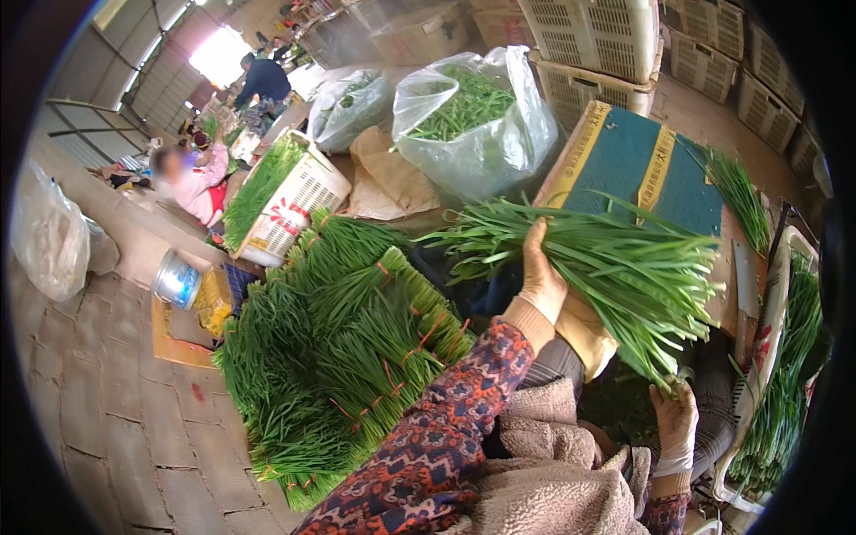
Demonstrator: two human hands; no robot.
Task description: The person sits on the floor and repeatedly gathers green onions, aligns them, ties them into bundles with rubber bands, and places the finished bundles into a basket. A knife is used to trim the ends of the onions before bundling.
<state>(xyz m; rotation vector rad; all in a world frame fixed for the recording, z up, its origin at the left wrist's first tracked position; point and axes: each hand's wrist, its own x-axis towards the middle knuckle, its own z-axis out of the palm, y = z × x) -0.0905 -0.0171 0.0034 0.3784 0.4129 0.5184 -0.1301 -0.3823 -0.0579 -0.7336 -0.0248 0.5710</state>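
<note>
My left hand (543,274) is closed around a loose bunch of long flat green leaves, which look like garlic chives (602,247). The pale cut ends of the bunch point right and down. At its lower end, my right hand (674,401) pinches a few stems between thumb and fingers. Both hands seem to wear thin, pale gloves. To the left lies a large pile of tied chive bundles (361,321), held with reddish bands. A cardboard box with a dark green face and yellow tape (602,160) stands beyond the bunch. Loose chives (739,194) rest on its right side.
A cleaver (745,281) lies at the right, beside a white crate of greens (769,374). Clear plastic bags of greens (475,134) and a white basket (294,207) stand ahead. Stacked crates (595,40) rise behind. A metal bucket (177,277) stands left. Other people sit farther back.
</note>
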